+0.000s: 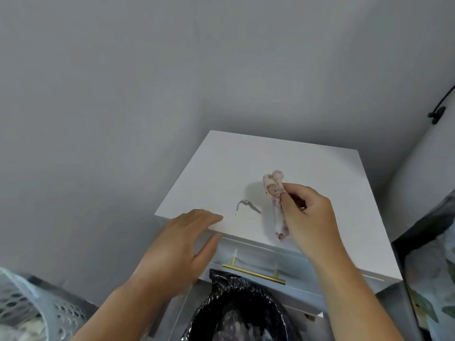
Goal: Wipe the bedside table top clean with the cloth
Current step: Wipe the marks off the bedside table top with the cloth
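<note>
Pink cloth (275, 193), rolled, is pinched in the right hand (305, 215) just above the white bedside table top (320, 173). Left hand (177, 244) is laid open-fingered on the front edge. Between the hands, a dark smear (246, 206) is seen.

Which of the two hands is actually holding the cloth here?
The right hand: it pinches the rolled pink cloth above the white table top. The left hand is empty, resting open on the table's front edge near the grey smear.
</note>
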